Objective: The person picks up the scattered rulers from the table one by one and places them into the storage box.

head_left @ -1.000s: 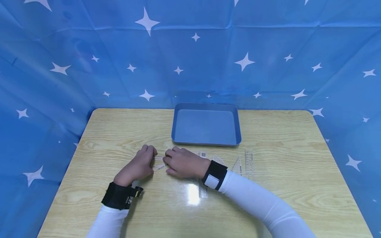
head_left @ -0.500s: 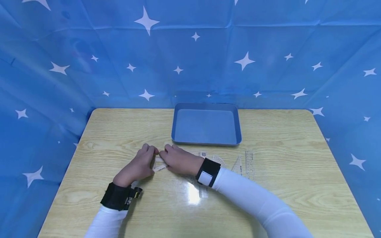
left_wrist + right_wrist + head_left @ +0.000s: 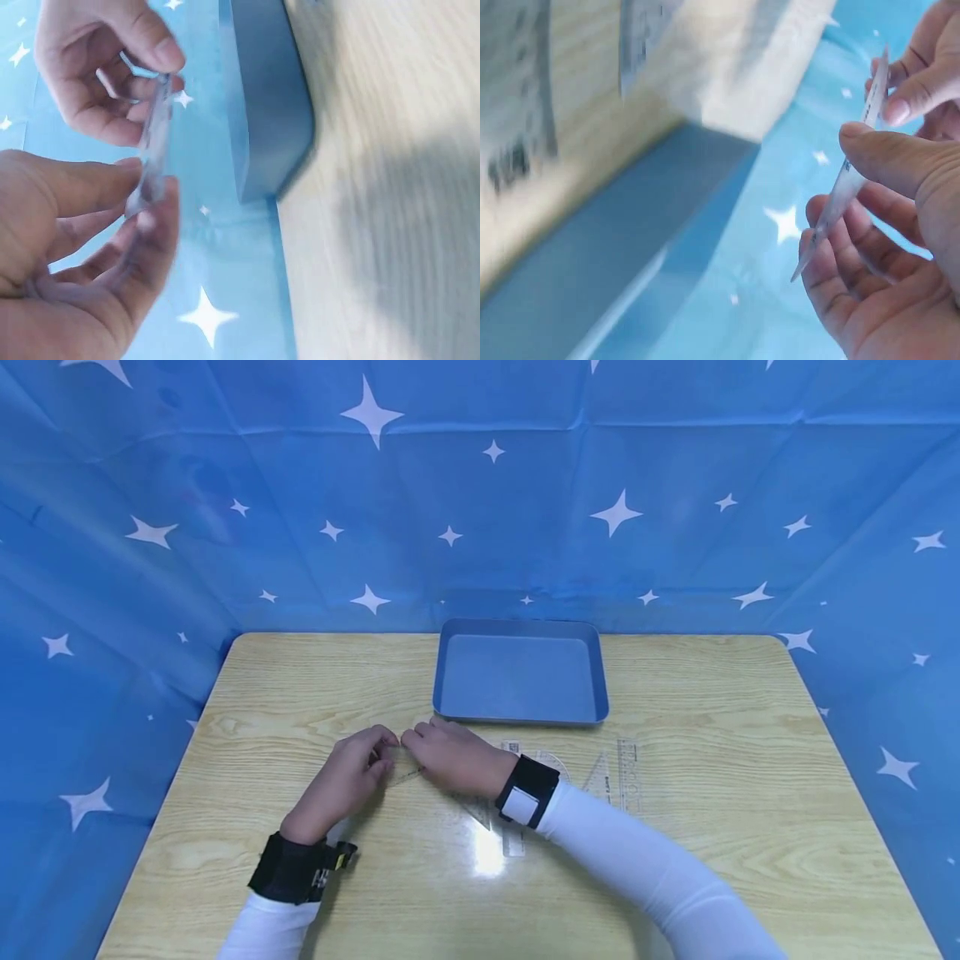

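Note:
Between both hands is a clear plastic set square, seen almost edge-on in the wrist views. My left hand pinches one end between thumb and fingers. My right hand grips it from the other side, thumb on one face and fingers curled behind. In the head view the hands nearly meet left of centre, in front of the tray, and a clear pointed corner shows below the right hand. A clear ruler lies partly hidden under the right wrist.
Behind the hands a blue rectangular tray stands at the table's back edge. Right of the right wrist lie a clear protractor, another set square and a wide ruler. A blue star-patterned cloth hangs behind the wooden table.
My right hand has moved left and slightly back, close to the left fingertips. The left fingers have shifted on the set square, which has turned, its corner now showing below the right hand.

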A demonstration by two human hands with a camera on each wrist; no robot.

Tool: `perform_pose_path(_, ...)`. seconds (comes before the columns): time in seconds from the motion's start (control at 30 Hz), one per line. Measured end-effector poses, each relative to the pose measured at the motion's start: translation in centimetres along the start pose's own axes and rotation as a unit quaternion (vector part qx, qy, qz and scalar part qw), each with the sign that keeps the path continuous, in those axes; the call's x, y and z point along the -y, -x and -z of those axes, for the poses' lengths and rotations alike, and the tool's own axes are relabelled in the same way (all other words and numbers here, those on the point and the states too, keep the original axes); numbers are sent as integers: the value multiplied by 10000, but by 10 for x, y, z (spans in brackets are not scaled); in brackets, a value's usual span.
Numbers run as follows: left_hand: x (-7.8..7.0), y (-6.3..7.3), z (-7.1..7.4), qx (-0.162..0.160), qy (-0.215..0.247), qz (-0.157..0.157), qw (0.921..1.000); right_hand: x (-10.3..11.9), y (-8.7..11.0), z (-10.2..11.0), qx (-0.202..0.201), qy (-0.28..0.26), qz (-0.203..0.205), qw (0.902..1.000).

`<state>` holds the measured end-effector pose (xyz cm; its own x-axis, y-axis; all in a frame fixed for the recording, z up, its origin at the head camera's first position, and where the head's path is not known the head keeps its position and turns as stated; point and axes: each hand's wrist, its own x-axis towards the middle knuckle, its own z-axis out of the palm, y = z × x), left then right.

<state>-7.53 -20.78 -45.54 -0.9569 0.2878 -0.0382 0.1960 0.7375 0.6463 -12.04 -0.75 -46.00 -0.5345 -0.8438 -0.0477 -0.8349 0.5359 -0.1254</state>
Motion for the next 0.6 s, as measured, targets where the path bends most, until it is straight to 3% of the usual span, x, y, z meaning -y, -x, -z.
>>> perform_pose_path(0.17,-10,-6,5,-588,162,-141,9980,-8,7,13,-384,-380,-177,9984)
perform_pose_path(0.3,-21,-14,10,-862,198,-276,9957,-18,16,26,-726,-664,-260,9948)
perform_pose_path(0.43,-33,-23,12,-1053,323,-400,9931,-30,25,41,-1183,-595,-219,9909)
perform_pose_path(0.6,-49,-35,11,-1253,365,-777,9884,-46,35,55,-1561,-280,-95,9873)
